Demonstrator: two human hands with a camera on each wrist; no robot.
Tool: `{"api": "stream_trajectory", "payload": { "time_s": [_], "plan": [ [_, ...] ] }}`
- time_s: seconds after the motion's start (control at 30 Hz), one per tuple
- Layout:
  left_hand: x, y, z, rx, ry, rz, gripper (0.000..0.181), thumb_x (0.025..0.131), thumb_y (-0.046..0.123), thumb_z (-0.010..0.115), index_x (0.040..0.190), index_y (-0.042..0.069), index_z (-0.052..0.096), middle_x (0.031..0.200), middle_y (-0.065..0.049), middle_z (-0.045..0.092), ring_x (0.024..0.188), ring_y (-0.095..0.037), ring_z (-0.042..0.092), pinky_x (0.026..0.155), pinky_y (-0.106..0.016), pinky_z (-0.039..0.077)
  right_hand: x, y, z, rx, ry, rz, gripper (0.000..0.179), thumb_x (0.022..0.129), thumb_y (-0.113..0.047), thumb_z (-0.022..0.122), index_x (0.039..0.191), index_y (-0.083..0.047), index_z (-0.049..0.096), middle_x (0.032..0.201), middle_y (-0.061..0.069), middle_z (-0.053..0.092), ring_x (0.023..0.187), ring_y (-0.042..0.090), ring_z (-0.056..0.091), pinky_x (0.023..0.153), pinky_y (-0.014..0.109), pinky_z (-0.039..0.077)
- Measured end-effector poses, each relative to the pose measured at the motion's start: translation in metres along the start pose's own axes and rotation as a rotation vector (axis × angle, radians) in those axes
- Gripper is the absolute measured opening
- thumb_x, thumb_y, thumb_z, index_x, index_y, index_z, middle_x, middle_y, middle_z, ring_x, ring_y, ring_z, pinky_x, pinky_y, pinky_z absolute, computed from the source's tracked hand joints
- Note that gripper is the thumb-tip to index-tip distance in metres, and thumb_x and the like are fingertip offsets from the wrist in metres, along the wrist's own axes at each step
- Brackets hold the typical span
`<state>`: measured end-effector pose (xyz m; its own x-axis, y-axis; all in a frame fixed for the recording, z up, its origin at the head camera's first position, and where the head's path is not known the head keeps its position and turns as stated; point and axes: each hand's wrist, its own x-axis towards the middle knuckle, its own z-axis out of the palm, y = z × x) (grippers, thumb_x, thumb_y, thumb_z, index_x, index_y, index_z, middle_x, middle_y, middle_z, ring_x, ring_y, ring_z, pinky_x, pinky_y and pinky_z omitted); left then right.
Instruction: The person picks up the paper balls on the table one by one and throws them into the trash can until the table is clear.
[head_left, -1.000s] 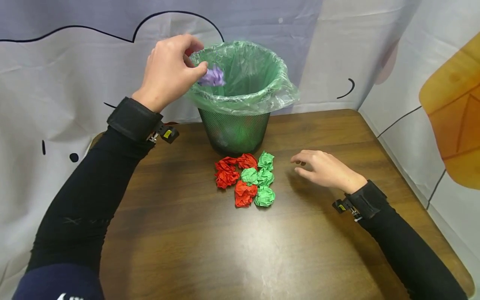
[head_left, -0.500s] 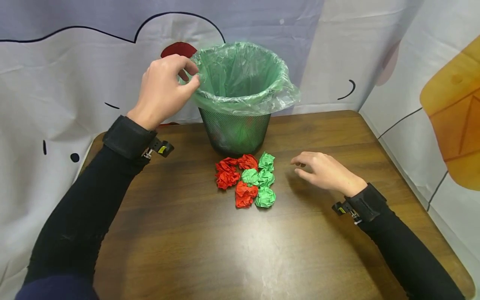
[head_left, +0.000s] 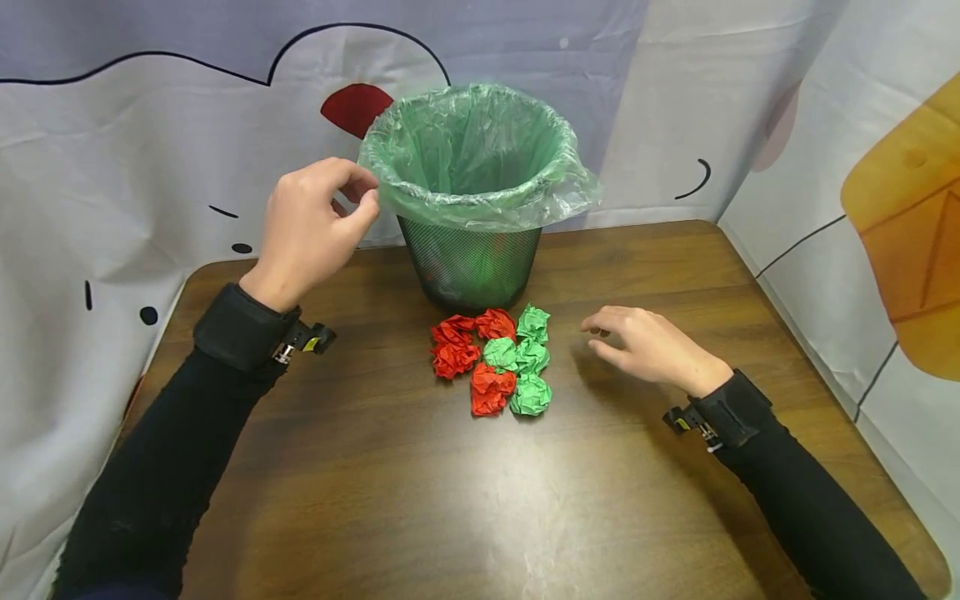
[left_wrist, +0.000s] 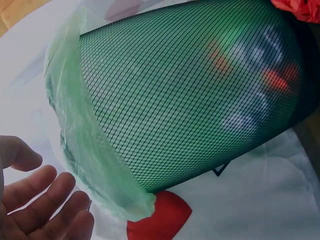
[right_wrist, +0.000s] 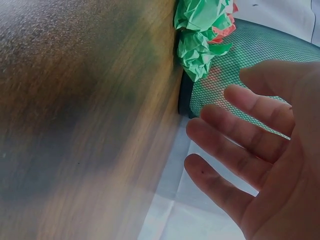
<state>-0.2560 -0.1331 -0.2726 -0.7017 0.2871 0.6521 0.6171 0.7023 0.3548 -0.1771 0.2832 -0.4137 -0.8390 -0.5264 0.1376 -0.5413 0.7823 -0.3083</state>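
Note:
My left hand [head_left: 311, 221] is in the air left of the mesh waste bin [head_left: 474, 258], its fingers loosely bent with nothing between them. A green plastic liner [left_wrist: 95, 140] folds over the bin's rim, close to the left fingertips in the left wrist view. Through the mesh, blurred red and bluish-white shapes show low in the bin. My right hand [head_left: 645, 346] hovers over the table's right side, fingers relaxed and holding nothing. Between the hands, in front of the bin, several crumpled red paper balls [head_left: 491, 390] and several green paper balls [head_left: 531, 395] lie clustered.
The brown wooden table [head_left: 390, 500] has rounded corners. A printed white cloth [head_left: 112, 183] hangs behind it and along both sides. The bin stands at the table's back edge, close to the cloth.
The left hand has let go of a crumpled purple paper ball over the bin, and the ball is out of sight. That hand has moved down and left. The right hand has barely moved.

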Motion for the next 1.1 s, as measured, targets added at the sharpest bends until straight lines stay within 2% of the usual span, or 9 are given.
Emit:
{"api": "stream_trajectory", "payload": {
  "time_s": [0.27,0.53,0.7,1.1],
  "plan": [
    [-0.019,0.002,0.004,-0.027,0.007,0.027,0.017,0.094,0.012,0.059,0.096,0.009,0.075,0.086,-0.004,0.071,0.078,-0.017,0.063,0.072,-0.025,0.045,-0.002,-0.002,0.001,0.000,0.000,0.004,0.029,0.099,-0.024,0.062,0.122,-0.008,0.070,0.115,0.004,0.070,0.098,0.020,0.068,0.083,0.042,0.054],
    [-0.040,0.003,0.009,-0.056,-0.022,0.031,0.017,0.093,0.011,0.059,0.098,0.009,0.074,0.087,-0.002,0.070,0.077,-0.014,0.062,0.072,-0.029,0.048,-0.002,-0.003,0.003,-0.003,-0.002,0.005,0.028,0.099,-0.024,0.062,0.122,-0.010,0.070,0.115,0.002,0.070,0.098,0.018,0.067,0.083,0.041,0.054],
    [-0.051,0.003,0.012,-0.057,-0.030,0.043,0.016,0.093,0.013,0.059,0.099,0.010,0.074,0.089,-0.001,0.070,0.076,-0.014,0.060,0.071,-0.028,0.044,-0.004,-0.004,0.004,-0.003,-0.003,0.006,0.029,0.099,-0.025,0.062,0.122,-0.009,0.070,0.115,0.002,0.070,0.097,0.018,0.068,0.081,0.041,0.054],
    [-0.078,0.002,0.027,-0.035,-0.069,0.031,0.014,0.091,0.015,0.061,0.098,0.012,0.073,0.089,0.000,0.070,0.076,-0.016,0.061,0.066,-0.034,0.045,-0.006,-0.005,0.006,-0.007,0.003,0.003,0.029,0.099,-0.026,0.062,0.122,-0.010,0.070,0.115,0.004,0.070,0.101,0.019,0.068,0.084,0.043,0.054]
  ]
}}
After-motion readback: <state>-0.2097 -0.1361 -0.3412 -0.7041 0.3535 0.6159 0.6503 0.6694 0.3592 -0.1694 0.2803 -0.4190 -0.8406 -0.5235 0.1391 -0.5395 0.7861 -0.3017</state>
